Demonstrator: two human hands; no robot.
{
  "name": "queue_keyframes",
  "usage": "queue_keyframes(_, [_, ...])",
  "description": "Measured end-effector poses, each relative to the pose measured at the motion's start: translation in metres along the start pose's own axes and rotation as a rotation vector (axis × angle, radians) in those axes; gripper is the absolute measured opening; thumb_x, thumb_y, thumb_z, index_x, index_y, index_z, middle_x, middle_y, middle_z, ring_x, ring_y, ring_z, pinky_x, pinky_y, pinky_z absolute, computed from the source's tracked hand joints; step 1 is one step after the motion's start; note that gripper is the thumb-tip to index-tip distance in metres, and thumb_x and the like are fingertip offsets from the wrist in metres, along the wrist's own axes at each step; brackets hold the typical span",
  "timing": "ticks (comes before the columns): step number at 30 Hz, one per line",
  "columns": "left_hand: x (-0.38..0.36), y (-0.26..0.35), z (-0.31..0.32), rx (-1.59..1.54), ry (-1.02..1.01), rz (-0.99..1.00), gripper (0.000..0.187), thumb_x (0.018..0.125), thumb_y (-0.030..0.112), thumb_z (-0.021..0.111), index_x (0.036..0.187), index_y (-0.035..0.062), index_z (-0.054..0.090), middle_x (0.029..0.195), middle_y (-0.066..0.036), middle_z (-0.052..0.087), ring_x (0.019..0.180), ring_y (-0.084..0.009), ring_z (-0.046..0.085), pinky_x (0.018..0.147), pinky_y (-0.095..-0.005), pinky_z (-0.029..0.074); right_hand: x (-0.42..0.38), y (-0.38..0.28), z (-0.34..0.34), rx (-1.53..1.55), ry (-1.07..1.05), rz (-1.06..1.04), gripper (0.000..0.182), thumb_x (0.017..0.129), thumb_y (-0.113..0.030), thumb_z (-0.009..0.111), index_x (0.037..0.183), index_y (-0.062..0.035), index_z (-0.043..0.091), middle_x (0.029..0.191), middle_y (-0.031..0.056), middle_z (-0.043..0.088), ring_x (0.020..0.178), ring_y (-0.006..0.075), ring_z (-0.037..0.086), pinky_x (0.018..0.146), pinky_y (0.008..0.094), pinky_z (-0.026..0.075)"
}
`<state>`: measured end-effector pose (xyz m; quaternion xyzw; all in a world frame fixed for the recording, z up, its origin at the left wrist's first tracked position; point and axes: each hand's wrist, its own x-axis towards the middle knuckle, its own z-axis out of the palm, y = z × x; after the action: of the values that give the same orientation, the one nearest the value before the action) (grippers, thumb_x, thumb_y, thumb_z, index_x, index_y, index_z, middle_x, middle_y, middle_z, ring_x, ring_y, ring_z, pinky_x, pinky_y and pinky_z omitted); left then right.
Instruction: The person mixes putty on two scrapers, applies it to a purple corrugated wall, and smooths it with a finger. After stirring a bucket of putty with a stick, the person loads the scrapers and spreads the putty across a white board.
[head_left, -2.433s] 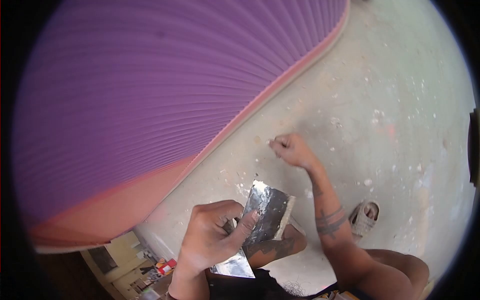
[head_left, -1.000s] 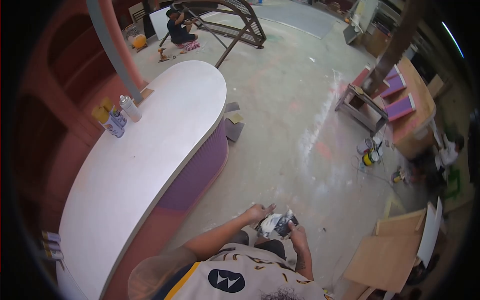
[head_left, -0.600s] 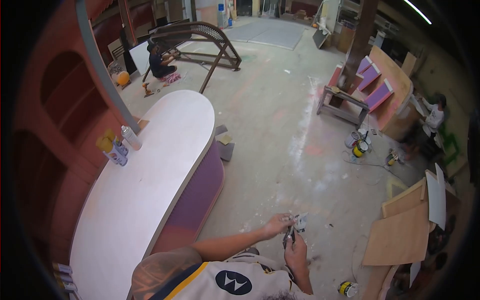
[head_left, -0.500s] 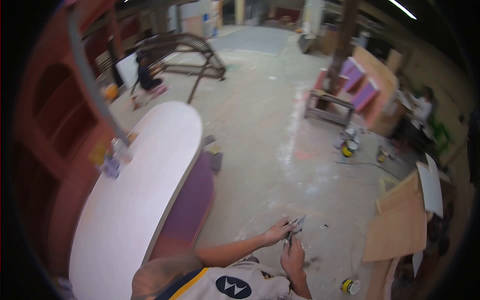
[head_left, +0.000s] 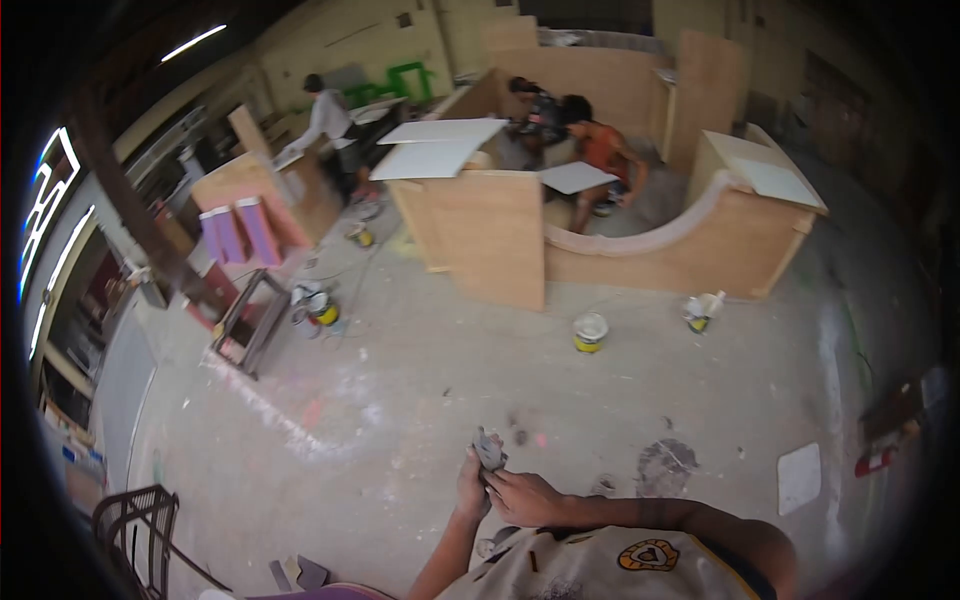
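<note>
Lower centre: my left hand and right hand pinch putty knives together; floor stain beyond; paint can mid-frame; plywood counter above; blades could slip, nicking fingers.

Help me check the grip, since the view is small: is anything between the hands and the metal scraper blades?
Nothing visible: the left hand and right hand both close directly on the scraper blades, above the bare floor.

Small grey putty knife held upright, blade up.
</note>
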<state>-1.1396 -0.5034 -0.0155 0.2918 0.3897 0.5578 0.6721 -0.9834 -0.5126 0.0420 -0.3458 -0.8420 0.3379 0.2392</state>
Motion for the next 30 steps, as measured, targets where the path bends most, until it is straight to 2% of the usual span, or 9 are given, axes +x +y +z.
queue_keyframes(4, [0.058, -0.023, 0.102, -0.037, -0.069, -0.067, 0.068, 0.111, 0.051, 0.03, 0.158, 0.0017, 0.029, 0.148, -0.013, 0.051, 0.135, -0.0248, 0.05, 0.115, -0.0393, 0.038, -0.029, 0.049, -0.072, -0.099, 0.139, 0.057, 0.044, 0.096, -0.018, 0.057, 0.13, 0.0107, 0.052, 0.097, 0.023, 0.062, 0.081, 0.0392, 0.067, 0.07, 0.0473, 0.057])
queue_keyframes(8, [0.101, -0.043, 0.186, -0.021, -0.141, -0.213, 0.065, 0.111, 0.051, 0.028, 0.158, 0.0055, 0.03, 0.15, -0.014, 0.048, 0.138, -0.0251, 0.048, 0.118, -0.0398, 0.036, -0.034, 0.116, -0.127, -0.301, 0.197, 0.116, 0.05, 0.093, -0.017, 0.059, 0.134, 0.0106, 0.05, 0.099, 0.0217, 0.061, 0.079, 0.0393, 0.067, 0.069, 0.0444, 0.058])
queue_keyframes(10, [0.12, -0.075, 0.209, -0.043, -0.126, -0.257, 0.066, 0.11, 0.053, 0.032, 0.157, 0.0069, 0.03, 0.151, -0.012, 0.047, 0.137, -0.027, 0.048, 0.118, -0.0414, 0.035, -0.032, 0.153, -0.171, -0.185, 0.414, 0.262, 0.049, 0.092, -0.016, 0.059, 0.134, 0.0082, 0.053, 0.1, 0.0216, 0.063, 0.082, 0.0399, 0.067, 0.072, 0.0439, 0.058])
queue_keyframes(16, [0.215, -0.11, 0.217, -0.007, -0.206, -0.414, 0.057, 0.111, 0.049, 0.034, 0.148, 0.0067, 0.044, 0.139, -0.01, 0.058, 0.127, -0.0262, 0.058, 0.108, -0.0413, 0.045, -0.024, 0.245, -0.225, 0.036, 0.383, 0.498, 0.046, 0.092, -0.016, 0.058, 0.132, 0.006, 0.057, 0.108, 0.0231, 0.067, 0.098, 0.0417, 0.067, 0.088, 0.049, 0.055])
queue_keyframes(19, [0.286, -0.115, 0.24, 0.077, -0.128, -0.188, 0.06, 0.111, 0.051, 0.034, 0.152, 0.0075, 0.041, 0.138, -0.01, 0.058, 0.125, -0.0232, 0.058, 0.108, -0.0393, 0.045, -0.002, 0.276, -0.216, -0.154, 0.316, 0.32, 0.05, 0.091, -0.015, 0.058, 0.134, 0.0074, 0.051, 0.109, 0.0262, 0.066, 0.089, 0.04, 0.069, 0.08, 0.0492, 0.056])
queue_keyframes(22, [0.367, -0.11, 0.262, -0.039, -0.201, -0.337, 0.062, 0.111, 0.051, 0.034, 0.154, 0.0064, 0.038, 0.141, -0.01, 0.056, 0.128, -0.0235, 0.055, 0.111, -0.0409, 0.042, 0.024, 0.297, -0.255, -0.298, 0.285, 0.349, 0.049, 0.086, -0.015, 0.062, 0.129, 0.0077, 0.054, 0.098, 0.0231, 0.065, 0.077, 0.039, 0.068, 0.069, 0.0469, 0.057])
queue_keyframes(25, [0.421, -0.12, 0.306, -0.055, -0.43, -0.468, 0.063, 0.111, 0.044, 0.038, 0.159, 0.0037, 0.029, 0.15, -0.014, 0.048, 0.135, -0.0249, 0.049, 0.115, -0.0415, 0.039, 0.044, 0.351, -0.311, -0.4, 0.442, 0.567, 0.052, 0.084, -0.019, 0.063, 0.127, 0.0099, 0.057, 0.1, 0.0258, 0.066, 0.079, 0.0386, 0.069, 0.069, 0.0464, 0.058])
queue_keyframes(28, [0.465, -0.111, 0.369, -0.002, -0.566, -0.334, 0.061, 0.11, 0.037, 0.043, 0.159, 0.0037, 0.029, 0.156, -0.014, 0.044, 0.136, -0.0249, 0.049, 0.113, -0.0399, 0.04, 0.042, 0.36, -0.4, -0.358, 0.584, 0.701, 0.052, 0.084, -0.017, 0.062, 0.131, 0.0055, 0.058, 0.101, 0.0238, 0.067, 0.082, 0.0387, 0.069, 0.074, 0.0459, 0.058])
queue_keyframes(30, [0.494, -0.109, 0.388, -0.165, -0.625, -0.477, 0.059, 0.109, 0.028, 0.045, 0.16, 0.0036, 0.028, 0.158, -0.012, 0.043, 0.136, -0.0258, 0.049, 0.112, -0.0392, 0.041, 0.038, 0.383, -0.442, -0.36, 0.615, 0.687, 0.049, 0.087, -0.016, 0.062, 0.131, 0.0034, 0.059, 0.101, 0.0237, 0.067, 0.084, 0.0403, 0.069, 0.075, 0.0466, 0.058])
